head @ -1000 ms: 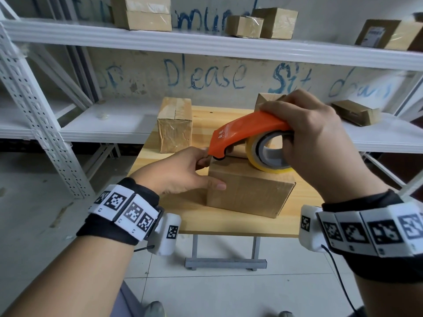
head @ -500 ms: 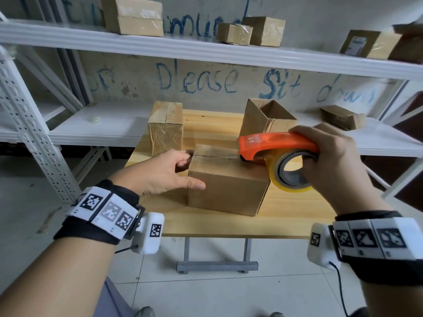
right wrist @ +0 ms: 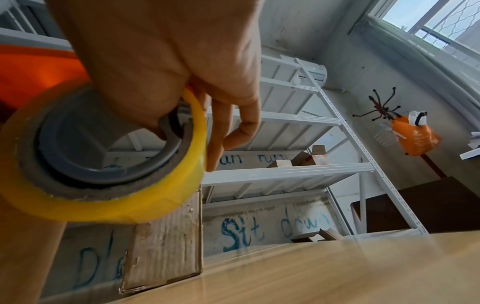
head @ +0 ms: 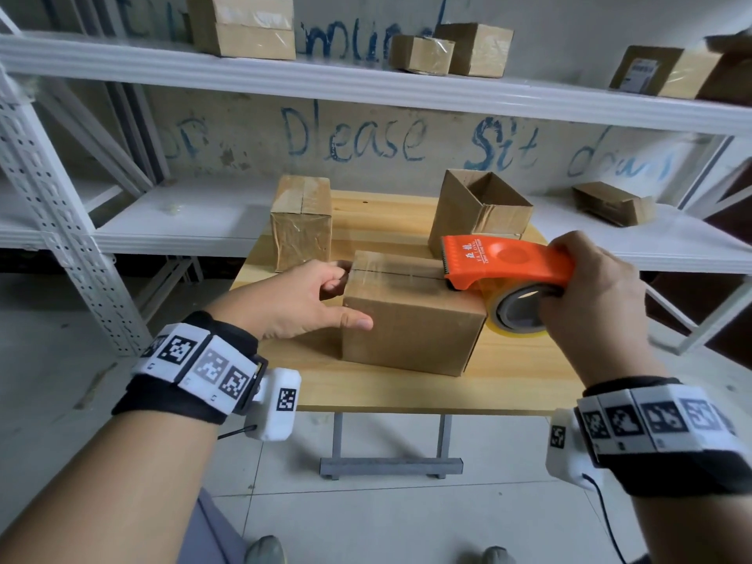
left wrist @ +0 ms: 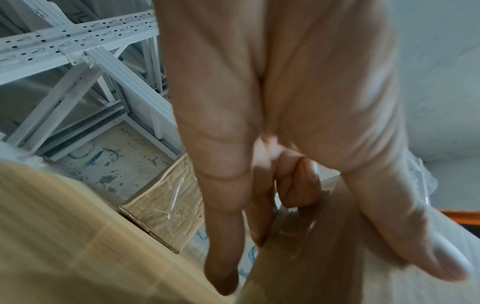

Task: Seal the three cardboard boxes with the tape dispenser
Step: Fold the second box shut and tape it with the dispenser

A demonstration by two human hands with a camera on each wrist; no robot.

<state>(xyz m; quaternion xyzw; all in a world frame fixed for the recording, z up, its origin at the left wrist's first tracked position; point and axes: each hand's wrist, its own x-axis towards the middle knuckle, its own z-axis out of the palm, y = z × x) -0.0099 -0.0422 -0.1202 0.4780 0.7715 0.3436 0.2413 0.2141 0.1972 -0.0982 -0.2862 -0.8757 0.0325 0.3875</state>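
A shut cardboard box (head: 411, 323) lies near the front of the wooden table (head: 508, 384), with clear tape along its top seam. My left hand (head: 313, 299) holds its left end, thumb on the front face and fingers curled at the top edge; the left wrist view shows the curled fingers (left wrist: 298, 185) against the taped cardboard. My right hand (head: 590, 295) grips the orange tape dispenser (head: 504, 262), whose yellow roll (head: 514, 313) hangs past the box's right end. A taped box (head: 301, 221) stands back left. An open box (head: 480, 209) stands back right.
White metal shelving (head: 366, 81) runs behind and to the left of the table, with several cardboard boxes on its upper shelf. A small flat box (head: 614, 203) lies on the lower shelf at the right. A bare strip of table lies in front of the near box.
My right hand has drawn the dispenser from the near box's left end along its top to its right edge, laying tape. My left hand has stayed at the left end.
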